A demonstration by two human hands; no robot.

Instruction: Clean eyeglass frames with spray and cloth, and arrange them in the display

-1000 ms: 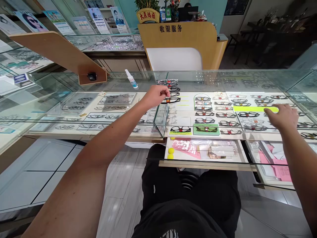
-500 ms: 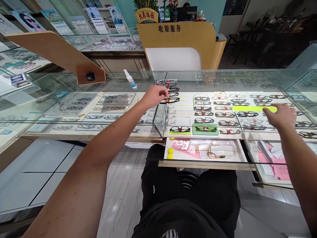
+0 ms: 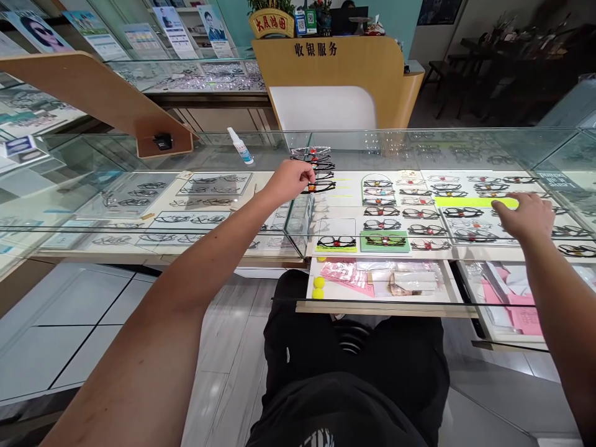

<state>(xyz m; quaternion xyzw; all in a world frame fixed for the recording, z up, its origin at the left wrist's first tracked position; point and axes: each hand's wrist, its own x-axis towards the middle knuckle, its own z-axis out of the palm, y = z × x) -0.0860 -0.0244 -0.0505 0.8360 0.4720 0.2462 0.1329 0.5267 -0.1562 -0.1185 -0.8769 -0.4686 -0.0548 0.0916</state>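
My left hand (image 3: 292, 180) reaches over the glass counter with its fingers curled together. Its fingertips are at a short row of eyeglasses, beside the nearest black pair (image 3: 322, 187). What the fingers pinch, if anything, is hidden. Farther back in that row are a dark pair (image 3: 321, 166) and a clear-looking pair (image 3: 317, 151). Over on the right, my right hand (image 3: 526, 216) is spread above the glass with no object in it. Below it and to its left lie a bright yellow-green strip (image 3: 459, 202) and black eyeglasses (image 3: 463, 212) in the display.
Several eyeglasses fill the glass showcase (image 3: 391, 253). Two drawers stand pulled out near my lap, an inner one (image 3: 382, 307) and a right one (image 3: 516, 343). A white spray bottle (image 3: 241, 148) stands beyond my left arm, near a wooden-backed stand (image 3: 116, 102). A wooden cashier desk (image 3: 335, 65) is behind.
The whole view has shifted slightly. Both hands hold nearly the same places and shapes, and the eyeglasses row looks unchanged.
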